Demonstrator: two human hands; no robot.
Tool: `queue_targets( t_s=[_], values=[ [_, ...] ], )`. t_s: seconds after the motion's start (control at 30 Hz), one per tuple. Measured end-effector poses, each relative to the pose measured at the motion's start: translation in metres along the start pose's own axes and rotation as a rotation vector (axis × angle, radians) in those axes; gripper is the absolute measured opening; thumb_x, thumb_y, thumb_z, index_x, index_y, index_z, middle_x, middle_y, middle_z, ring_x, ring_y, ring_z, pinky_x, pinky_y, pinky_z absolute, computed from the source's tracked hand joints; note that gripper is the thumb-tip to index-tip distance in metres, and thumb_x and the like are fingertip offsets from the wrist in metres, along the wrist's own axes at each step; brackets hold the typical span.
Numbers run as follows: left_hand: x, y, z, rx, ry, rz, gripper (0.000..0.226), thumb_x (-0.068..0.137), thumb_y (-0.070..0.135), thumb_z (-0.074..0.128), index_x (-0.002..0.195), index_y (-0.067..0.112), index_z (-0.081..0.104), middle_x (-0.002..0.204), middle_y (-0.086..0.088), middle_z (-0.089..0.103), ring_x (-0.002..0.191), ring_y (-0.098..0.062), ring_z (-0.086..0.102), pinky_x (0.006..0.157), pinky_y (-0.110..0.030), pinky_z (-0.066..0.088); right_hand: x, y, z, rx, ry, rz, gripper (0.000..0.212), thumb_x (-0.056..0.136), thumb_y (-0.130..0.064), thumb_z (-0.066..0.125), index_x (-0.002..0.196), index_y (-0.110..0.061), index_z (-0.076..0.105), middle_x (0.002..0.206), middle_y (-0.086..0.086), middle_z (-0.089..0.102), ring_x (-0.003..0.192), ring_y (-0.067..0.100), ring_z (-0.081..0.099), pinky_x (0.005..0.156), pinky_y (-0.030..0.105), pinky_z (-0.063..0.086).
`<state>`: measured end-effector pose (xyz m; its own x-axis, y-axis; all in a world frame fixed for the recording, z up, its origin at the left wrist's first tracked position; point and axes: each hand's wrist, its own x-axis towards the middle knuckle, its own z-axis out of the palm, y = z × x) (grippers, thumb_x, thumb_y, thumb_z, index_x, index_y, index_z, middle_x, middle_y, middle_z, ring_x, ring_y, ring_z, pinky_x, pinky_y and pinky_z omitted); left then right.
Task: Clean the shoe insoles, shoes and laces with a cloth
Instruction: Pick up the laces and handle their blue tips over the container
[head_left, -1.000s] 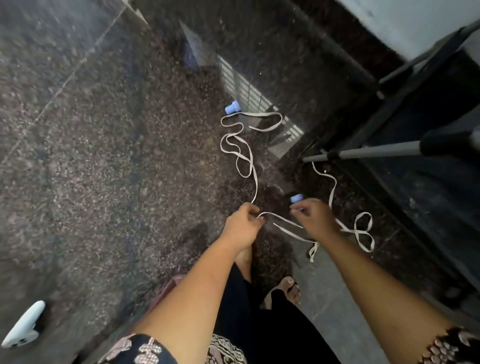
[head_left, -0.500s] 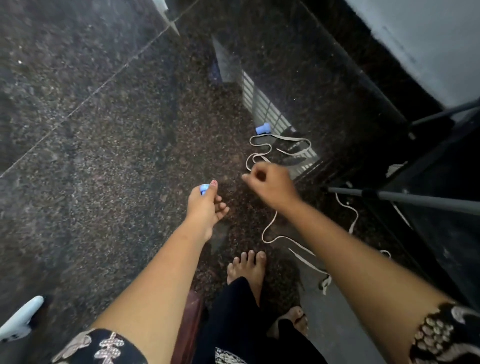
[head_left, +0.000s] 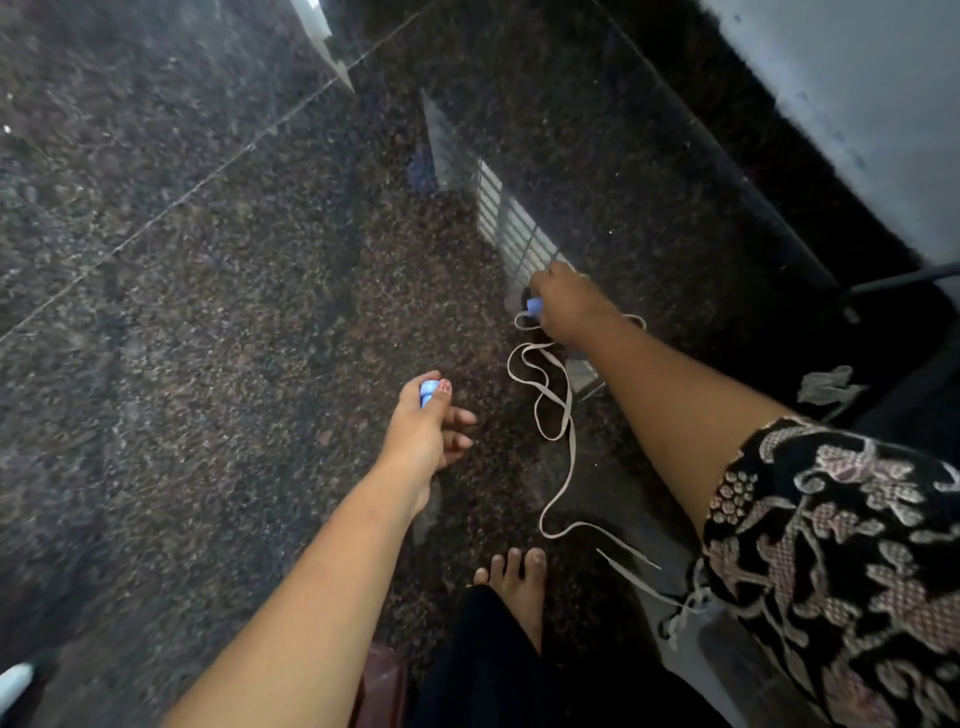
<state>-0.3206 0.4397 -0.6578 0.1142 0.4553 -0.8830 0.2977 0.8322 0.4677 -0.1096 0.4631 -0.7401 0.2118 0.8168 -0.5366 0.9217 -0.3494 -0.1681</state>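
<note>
A long white shoelace lies in loops on the dark speckled granite floor. My left hand hovers above the floor and pinches a small blue cap between thumb and forefinger, its other fingers loosely spread. Further away, my right hand reaches down at the lace's far end and grips a second small blue cap. A second stretch of lace with a frayed end lies near my right elbow. No shoe, insole or cloth can be made out.
My bare foot stands just behind the lace. A dark metal stand with a grey rag fills the right side, below a pale wall. A white object lies at the bottom left corner.
My right hand has moved away from me to the far blue cap and closed on it. My left hand holds its blue cap in about the same place. The view has shifted forward.
</note>
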Motion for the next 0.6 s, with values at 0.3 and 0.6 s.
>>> queue_targets(
  t_s=[0.3, 0.6],
  values=[
    [-0.090, 0.026, 0.006, 0.053, -0.050, 0.040, 0.020, 0.098, 0.032, 0.044, 0.101, 0.021, 0.027, 0.086, 0.000, 0.071, 0.060, -0.013, 0.063, 0.065, -0.026, 0.048, -0.121, -0.013, -0.024, 0.861, 0.282, 0.440, 0.022, 0.080, -0.013, 0.070, 0.099, -0.002, 0.067, 0.093, 0.012, 0.068, 0.082, 0.019, 0.060, 0.070, 0.020, 0.044],
    [-0.287, 0.145, 0.016, -0.047, -0.088, 0.345, 0.011, 0.089, 0.007, 0.060, 0.095, 0.017, 0.059, 0.093, 0.000, 0.066, 0.071, -0.010, 0.071, 0.064, -0.017, 0.054, -0.278, -0.104, -0.244, 1.928, 0.352, 0.552, 0.013, 0.095, -0.020, 0.054, 0.091, -0.010, 0.060, 0.077, 0.000, 0.060, 0.071, 0.010, 0.056, 0.068, 0.020, 0.051]
  ],
)
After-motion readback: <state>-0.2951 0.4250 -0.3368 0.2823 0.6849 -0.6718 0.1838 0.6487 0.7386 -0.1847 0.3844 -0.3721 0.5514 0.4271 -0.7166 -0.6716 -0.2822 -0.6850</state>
